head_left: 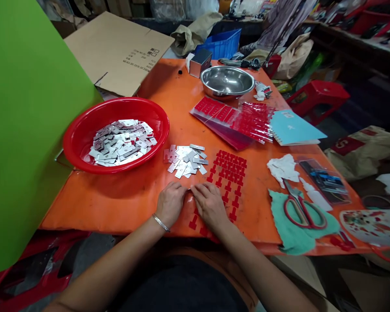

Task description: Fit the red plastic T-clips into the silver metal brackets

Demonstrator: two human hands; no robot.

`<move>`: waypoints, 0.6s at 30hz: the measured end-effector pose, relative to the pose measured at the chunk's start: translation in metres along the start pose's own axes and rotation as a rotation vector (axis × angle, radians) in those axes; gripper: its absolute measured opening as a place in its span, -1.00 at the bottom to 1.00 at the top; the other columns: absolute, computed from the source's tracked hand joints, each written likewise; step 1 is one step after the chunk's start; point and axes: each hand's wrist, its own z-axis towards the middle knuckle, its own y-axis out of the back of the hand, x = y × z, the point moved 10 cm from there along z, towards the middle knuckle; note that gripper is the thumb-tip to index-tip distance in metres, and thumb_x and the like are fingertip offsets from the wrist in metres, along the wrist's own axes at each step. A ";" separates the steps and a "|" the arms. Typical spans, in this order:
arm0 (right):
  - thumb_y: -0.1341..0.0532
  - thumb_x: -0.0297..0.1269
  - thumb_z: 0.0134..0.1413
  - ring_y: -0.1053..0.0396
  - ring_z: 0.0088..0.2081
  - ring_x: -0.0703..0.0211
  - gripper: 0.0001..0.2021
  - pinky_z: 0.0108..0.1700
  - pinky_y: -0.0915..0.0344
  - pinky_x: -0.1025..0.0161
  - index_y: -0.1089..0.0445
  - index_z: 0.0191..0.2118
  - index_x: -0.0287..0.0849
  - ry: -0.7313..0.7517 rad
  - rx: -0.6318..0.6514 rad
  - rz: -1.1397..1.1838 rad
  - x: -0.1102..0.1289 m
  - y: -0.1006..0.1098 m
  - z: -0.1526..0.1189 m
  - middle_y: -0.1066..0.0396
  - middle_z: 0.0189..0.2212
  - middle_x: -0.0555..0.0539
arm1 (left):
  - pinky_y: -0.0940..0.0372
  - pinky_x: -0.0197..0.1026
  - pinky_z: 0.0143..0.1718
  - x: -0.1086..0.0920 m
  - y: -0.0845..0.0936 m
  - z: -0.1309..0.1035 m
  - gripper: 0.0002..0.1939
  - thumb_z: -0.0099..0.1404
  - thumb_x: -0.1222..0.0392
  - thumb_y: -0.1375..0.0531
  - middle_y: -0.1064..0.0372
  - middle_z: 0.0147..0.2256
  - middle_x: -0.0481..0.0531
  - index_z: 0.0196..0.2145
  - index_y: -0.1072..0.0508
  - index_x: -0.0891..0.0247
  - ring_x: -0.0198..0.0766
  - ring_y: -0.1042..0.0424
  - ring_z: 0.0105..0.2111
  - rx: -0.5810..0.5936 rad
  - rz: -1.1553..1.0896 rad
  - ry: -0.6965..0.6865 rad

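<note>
My left hand [172, 203] and my right hand [210, 203] meet near the table's front edge, fingers closed together around something small, mostly hidden between the fingertips. Just beyond them lies a loose pile of small silver metal plates [186, 161]. Rows of red T-shaped pieces [228, 185] lie on the orange table beside and partly beneath my right hand. To the left, a red basin [72, 141] holds many more silver plates [123, 143].
A steel bowl [227, 82], red sheets in plastic [230, 121] and a light blue notebook [294, 126] lie farther back. Scissors [303, 210] rest on a green cloth [290, 234] at right. A green panel [29, 130] and cardboard [117, 52] stand at left.
</note>
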 end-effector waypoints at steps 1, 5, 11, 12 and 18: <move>0.01 -0.39 0.21 -0.17 -0.06 -0.06 -0.68 -0.10 -0.17 0.02 -0.34 0.02 -0.17 0.009 0.003 -0.006 0.001 -0.001 0.000 -0.36 -0.08 -0.18 | -0.21 -0.23 -0.30 -0.001 0.000 0.000 -0.75 0.31 0.26 -0.01 -0.37 -0.38 0.08 -0.27 -0.50 0.24 -0.20 -0.31 -0.31 0.001 0.011 -0.005; 0.00 -0.39 0.20 -0.19 -0.03 -0.07 -0.69 -0.10 -0.17 0.02 -0.33 0.01 -0.18 0.004 -0.012 0.021 0.004 0.001 0.001 -0.38 -0.11 -0.18 | -0.22 -0.21 -0.30 -0.002 0.002 0.001 -0.73 0.31 0.27 0.00 -0.37 -0.39 0.09 -0.28 -0.50 0.26 -0.20 -0.33 -0.33 0.003 0.032 -0.017; -0.05 -0.32 0.13 -0.32 -0.22 0.07 -0.76 -0.20 -0.28 0.15 -0.34 -0.10 -0.17 -0.332 -0.199 0.391 -0.068 0.028 0.000 -0.39 -0.23 -0.15 | -0.24 -0.22 -0.30 0.005 0.007 0.012 -0.78 0.27 0.25 -0.06 -0.43 -0.36 0.08 -0.30 -0.51 0.25 -0.22 -0.38 -0.34 0.010 -0.253 0.038; -0.04 -0.32 0.11 -0.32 -0.30 0.10 -0.80 -0.27 -0.28 0.18 -0.36 -0.19 -0.19 -0.450 -0.251 0.392 -0.093 0.035 -0.004 -0.39 -0.30 -0.14 | -0.24 -0.23 -0.30 0.006 0.006 0.016 -0.80 0.26 0.24 -0.07 -0.45 -0.36 0.07 -0.30 -0.50 0.25 -0.23 -0.39 -0.34 0.005 -0.348 0.065; -0.08 -0.41 -0.04 -0.32 -0.35 0.09 -0.86 -0.28 -0.23 0.21 -0.38 -0.44 -0.21 -0.639 -0.137 0.127 -0.165 0.042 0.005 -0.38 -0.40 -0.15 | -0.30 -0.26 -0.36 -0.016 -0.026 0.058 -0.88 0.20 0.25 -0.09 -0.46 -0.44 0.02 -0.36 -0.41 0.30 -0.28 -0.44 -0.43 0.086 -0.973 0.221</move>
